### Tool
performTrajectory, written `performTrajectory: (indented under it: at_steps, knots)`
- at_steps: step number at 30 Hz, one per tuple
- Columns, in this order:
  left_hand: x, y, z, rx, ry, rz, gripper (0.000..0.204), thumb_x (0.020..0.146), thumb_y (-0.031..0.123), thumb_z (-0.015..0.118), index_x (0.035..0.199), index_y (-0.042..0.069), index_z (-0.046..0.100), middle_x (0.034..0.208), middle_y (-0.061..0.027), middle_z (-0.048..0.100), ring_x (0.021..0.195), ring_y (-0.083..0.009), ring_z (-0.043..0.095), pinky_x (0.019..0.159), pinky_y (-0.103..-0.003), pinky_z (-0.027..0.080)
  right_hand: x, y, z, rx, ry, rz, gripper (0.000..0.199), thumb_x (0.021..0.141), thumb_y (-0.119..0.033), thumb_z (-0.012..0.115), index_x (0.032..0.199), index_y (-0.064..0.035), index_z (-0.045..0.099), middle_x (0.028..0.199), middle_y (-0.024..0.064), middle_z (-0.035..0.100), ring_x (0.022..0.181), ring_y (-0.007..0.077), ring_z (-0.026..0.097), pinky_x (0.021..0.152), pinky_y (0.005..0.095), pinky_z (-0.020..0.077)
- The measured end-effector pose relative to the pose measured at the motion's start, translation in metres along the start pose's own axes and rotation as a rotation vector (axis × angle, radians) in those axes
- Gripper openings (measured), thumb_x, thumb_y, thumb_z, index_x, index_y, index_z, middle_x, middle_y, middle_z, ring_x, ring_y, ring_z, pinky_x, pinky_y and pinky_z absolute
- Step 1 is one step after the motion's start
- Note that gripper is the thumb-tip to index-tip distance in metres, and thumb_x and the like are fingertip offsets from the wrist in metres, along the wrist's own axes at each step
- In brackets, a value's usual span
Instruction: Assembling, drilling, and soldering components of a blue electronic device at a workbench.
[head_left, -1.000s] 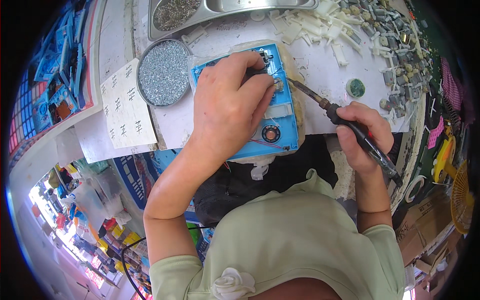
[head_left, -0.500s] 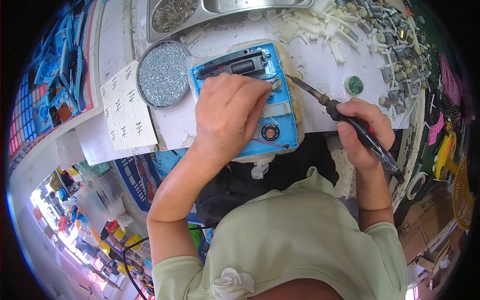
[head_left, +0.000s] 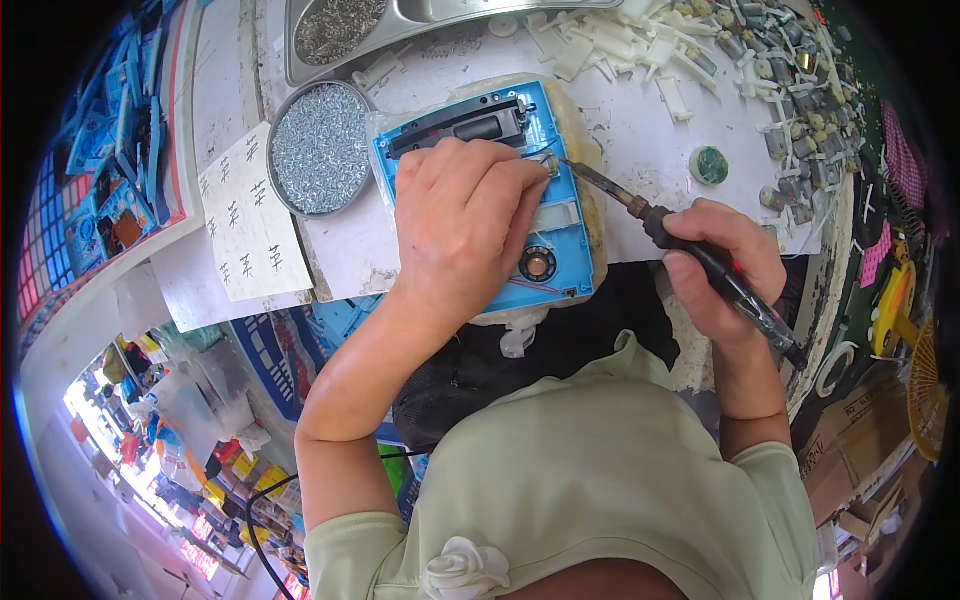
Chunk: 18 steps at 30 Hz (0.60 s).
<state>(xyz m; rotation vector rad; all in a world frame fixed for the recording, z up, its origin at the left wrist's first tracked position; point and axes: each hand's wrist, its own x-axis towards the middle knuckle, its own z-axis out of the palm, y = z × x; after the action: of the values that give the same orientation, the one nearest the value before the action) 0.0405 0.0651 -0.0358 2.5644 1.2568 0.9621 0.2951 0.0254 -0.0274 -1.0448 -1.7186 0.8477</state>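
Observation:
A blue plastic casing [head_left: 560, 115] lies face down on a pale pad, its inside showing a black battery-box-like part [head_left: 478, 130], a white block [head_left: 556, 217] and a small round speaker [head_left: 537, 264]. Across its middle rests my left hand [head_left: 465, 220], thumb and fingers pinched together beside a small metal part [head_left: 546, 162]. What the pinch holds is hidden; a thin dark wire runs close by. In my right hand [head_left: 725, 265] is a soldering iron [head_left: 700, 250], gripped by its black handle. Its tip points left, at the casing's right edge, close to my left fingertips.
Left of the casing stands a round tin of small screws [head_left: 320, 150] beside a handwritten sheet [head_left: 250, 220]. Behind is a metal tray [head_left: 420, 45]. White plastic parts [head_left: 610, 45] and many small motors [head_left: 800, 140] cover the back right. A green solder-like disc [head_left: 708, 166] sits near the iron.
The soldering iron's tip has come a little left and nearer to me, closer to my left fingertips. My left hand keeps its pinch over the casing, and the view has shifted slightly.

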Motion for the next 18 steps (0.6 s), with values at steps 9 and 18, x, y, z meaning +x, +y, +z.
performTrajectory:
  at_steps: [9, 18]
  knots:
    - [0.0031, 0.004, -0.0023, 0.014, -0.01, -0.013, 0.024, 0.072, 0.002, 0.08, 0.092, 0.008, 0.07, 0.088, -0.0038, 0.066, 0.079, -0.0216, 0.061, 0.075, -0.035, 0.042, -0.0004, -0.0019, -0.0009, 0.001, -0.056, -0.004, 0.025, 0.083, -0.01, 0.077, 0.105, -0.0016, 0.069, 0.07, 0.0074, 0.064, 0.056, 0.0192, 0.059, 0.053, 0.0288, 0.0456]
    - [0.0023, 0.0046, -0.0013, 0.025, 0.002, -0.014, 0.025, 0.071, 0.0, 0.081, 0.092, 0.008, 0.07, 0.087, -0.0041, 0.066, 0.079, -0.0212, 0.062, 0.074, -0.034, 0.042, 0.0011, -0.0021, 0.0021, 0.019, -0.081, -0.01, 0.025, 0.082, -0.009, 0.078, 0.104, -0.0017, 0.069, 0.069, 0.0074, 0.063, 0.055, 0.019, 0.058, 0.052, 0.0291, 0.0445]
